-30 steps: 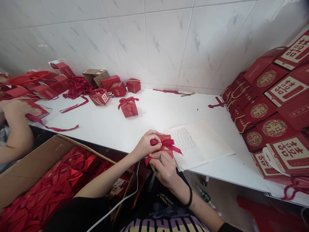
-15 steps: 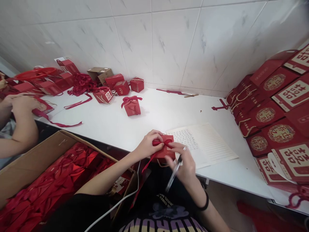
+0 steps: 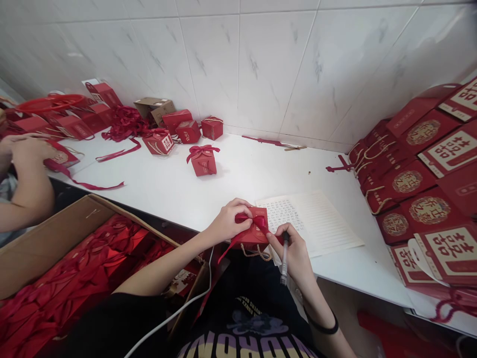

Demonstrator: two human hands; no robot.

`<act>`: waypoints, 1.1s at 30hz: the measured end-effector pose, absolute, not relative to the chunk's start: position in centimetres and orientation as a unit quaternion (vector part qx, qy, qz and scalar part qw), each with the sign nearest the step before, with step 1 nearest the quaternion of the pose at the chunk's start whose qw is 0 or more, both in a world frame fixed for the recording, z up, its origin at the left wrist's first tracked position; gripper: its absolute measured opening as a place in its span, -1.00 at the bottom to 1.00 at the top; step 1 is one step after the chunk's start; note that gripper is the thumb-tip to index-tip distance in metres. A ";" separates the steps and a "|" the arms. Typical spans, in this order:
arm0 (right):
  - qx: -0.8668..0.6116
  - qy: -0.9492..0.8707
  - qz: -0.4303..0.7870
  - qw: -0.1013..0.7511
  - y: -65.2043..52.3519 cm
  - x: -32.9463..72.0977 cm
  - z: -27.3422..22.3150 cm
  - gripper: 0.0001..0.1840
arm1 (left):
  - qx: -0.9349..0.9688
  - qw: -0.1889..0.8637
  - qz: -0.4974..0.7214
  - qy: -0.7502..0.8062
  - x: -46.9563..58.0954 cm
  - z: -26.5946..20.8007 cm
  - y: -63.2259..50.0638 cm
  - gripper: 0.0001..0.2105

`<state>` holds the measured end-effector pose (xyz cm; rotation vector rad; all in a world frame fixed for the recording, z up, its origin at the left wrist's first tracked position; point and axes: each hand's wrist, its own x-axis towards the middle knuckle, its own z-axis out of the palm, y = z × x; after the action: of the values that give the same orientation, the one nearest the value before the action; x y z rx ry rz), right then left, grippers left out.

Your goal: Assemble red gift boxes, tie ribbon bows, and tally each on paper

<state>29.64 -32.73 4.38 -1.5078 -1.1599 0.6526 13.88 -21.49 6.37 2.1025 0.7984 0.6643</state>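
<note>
A small red gift box [image 3: 254, 239] with twisted cord handles sits at the table's front edge. Across its top lies a red ribbon [image 3: 260, 222] looped into a bow. My left hand [image 3: 231, 222] pinches the bow's left side against the box. On the right, the thumb and fingers of my right hand [image 3: 297, 250] close on the ribbon's other end. A pen [image 3: 284, 264] is also tucked in that hand, pointing down toward me. Just beyond lies a sheet of lined paper [image 3: 328, 223], its left part covered in handwriting.
A finished-looking bowed box [image 3: 203, 161] stands mid-table, with more red boxes [image 3: 188, 132] behind. Stacked red bags [image 3: 428, 211] fill the right side. A carton [image 3: 91, 211] of red ribboned boxes is at lower left, crossed by a white cable [image 3: 179, 313]. Another person's hands [image 3: 28, 149] work at far left.
My right hand has moved slightly right and down, away from the bow, drawing the ribbon end out. The pen in it has swung more upright. My left hand keeps its pinch.
</note>
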 end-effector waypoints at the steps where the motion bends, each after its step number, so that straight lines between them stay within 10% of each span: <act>1: -0.635 -0.489 0.272 0.533 -32.9 29.6 4.5 -0.68 | 0.827 0.386 0.262 0.315 13.9 6.4 -21.5 -0.95; 33: -0.618 -0.558 0.221 0.508 -30.4 30.1 5.7 -0.68 | 0.876 0.253 0.216 0.350 11.1 8.6 -21.5 -0.87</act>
<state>30.05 -30.44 5.69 -1.4880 -1.3443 0.5328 11.07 -21.50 8.56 2.3805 0.9525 0.5868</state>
